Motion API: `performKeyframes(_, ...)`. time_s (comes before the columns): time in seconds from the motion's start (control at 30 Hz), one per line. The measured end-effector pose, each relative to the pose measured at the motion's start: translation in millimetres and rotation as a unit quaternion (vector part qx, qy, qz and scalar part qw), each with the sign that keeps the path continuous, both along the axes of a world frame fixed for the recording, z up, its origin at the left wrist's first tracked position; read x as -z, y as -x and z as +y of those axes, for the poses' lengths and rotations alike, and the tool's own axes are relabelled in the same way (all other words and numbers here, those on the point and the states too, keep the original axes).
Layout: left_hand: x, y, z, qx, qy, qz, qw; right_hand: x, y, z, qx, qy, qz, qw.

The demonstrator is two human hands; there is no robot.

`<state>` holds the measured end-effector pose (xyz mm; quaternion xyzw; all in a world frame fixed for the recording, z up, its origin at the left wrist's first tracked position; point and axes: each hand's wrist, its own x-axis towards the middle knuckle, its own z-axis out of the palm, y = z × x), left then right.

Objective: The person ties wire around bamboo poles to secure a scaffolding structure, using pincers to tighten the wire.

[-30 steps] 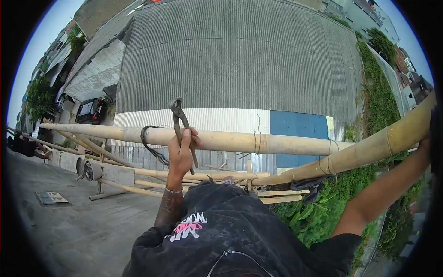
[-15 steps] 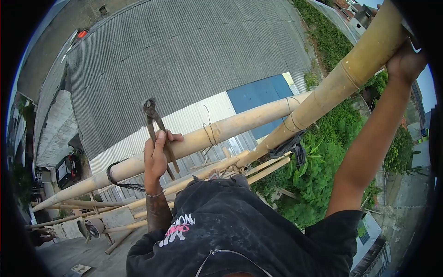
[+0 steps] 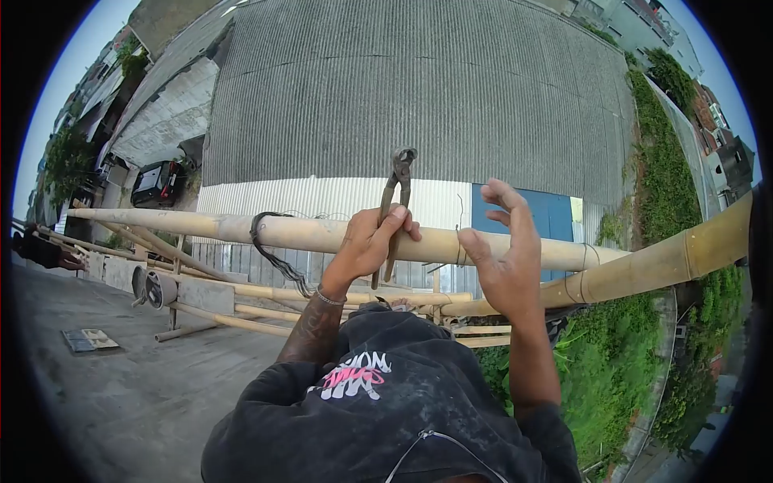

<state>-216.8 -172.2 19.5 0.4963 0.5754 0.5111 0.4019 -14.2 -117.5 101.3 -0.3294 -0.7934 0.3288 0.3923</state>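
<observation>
My left hand [image 3: 369, 245] is closed round the handles of a pair of rusty pincers [image 3: 401, 171], jaws pointing up. That hand is at a long pale bamboo pole [image 3: 310, 235] that runs across in front of me. To its right, my right hand [image 3: 511, 266] is raised in front of the pole, fingers apart and curved, with nothing in it. Beside its thumb, a thin wire [image 3: 460, 211] loops the pole, one loose end sticking up. Further left, a bundle of black tie wire [image 3: 278, 264] hangs over the pole.
A thicker bamboo pole [image 3: 644, 267] meets the long one at the right, near another wire tie [image 3: 592, 256]. More bamboo poles [image 3: 274, 293] lie lower down. A corrugated roof [image 3: 322, 105] spreads below, with greenery [image 3: 604, 370] at right. Another person's hand [image 3: 71, 262] shows far left.
My right hand has come down from the thick bamboo pole at upper right to the wire loop and is now open. The view has turned; my left hand still grips the pincers.
</observation>
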Motion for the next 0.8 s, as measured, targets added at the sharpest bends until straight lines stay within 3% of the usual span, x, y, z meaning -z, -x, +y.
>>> performKeyframes(0.07,-17.6,1.2,-7.0,0.028,0.035,0.063,0.997,37.5,30.5,8.5,-0.047,0.091,-0.012,0.995)
performKeyframes(0.1,-4.4,0.4,-6.8,0.028,-0.003,0.039,0.999,53.0,41.6,10.6,-0.054,0.054,-0.017,0.997)
performKeyframes(0.13,11.1,0.6,-8.1,0.034,-0.039,0.01,0.999,45.6,50.4,7.8,-0.08,0.139,0.03,0.987)
performKeyframes(0.17,16.7,6.7,-12.9,0.053,-0.021,0.009,0.998,50.5,57.3,9.6,-0.103,0.147,0.094,0.979)
performKeyframes(0.23,18.0,-0.9,-19.6,0.059,-0.044,0.021,0.997,41.6,54.7,9.2,-0.156,0.216,0.098,0.959)
performKeyframes(0.27,15.4,-8.7,-26.1,0.043,-0.085,0.027,0.995,42.0,52.5,5.9,-0.123,0.098,0.105,0.982)
performKeyframes(0.3,9.9,-13.8,-28.7,0.021,-0.124,0.034,0.991,35.0,45.1,0.3,-0.124,0.109,0.125,0.978)
performKeyframes(0.4,-29.1,-29.6,-28.3,0.234,-0.081,-0.124,0.961,16.9,15.4,-8.1,-0.104,0.034,0.124,0.986)
performKeyframes(0.43,-29.4,-39.4,-24.3,0.242,-0.098,-0.102,0.96,13.1,2.5,-12.3,-0.091,-0.006,0.113,0.989)
performKeyframes(0.53,-33.0,-67.1,7.9,0.397,-0.145,0.016,0.906,-7.8,-41.7,-32.0,-0.027,0.044,0.088,0.995)
performKeyframes(0.6,-44.3,-102.3,20.0,0.427,-0.099,-0.043,0.898,-11.1,-69.3,-48.5,0.092,0.076,0.063,0.991)
performKeyframes(0.63,-49.1,-112.4,27.9,0.427,-0.115,0.025,0.896,-11.2,-82.1,-53.3,0.161,0.017,0.054,0.985)
performKeyframes(0.73,-43.0,-153.9,51.0,0.377,-0.247,0.037,0.892,-13.8,-108.7,-63.6,0.345,-0.079,0.032,0.935)
performKeyframes(0.8,-59.9,-175.2,70.6,0.398,-0.295,0.068,0.866,-19.8,-122.1,-58.1,0.4,-0.16,0.012,0.902)
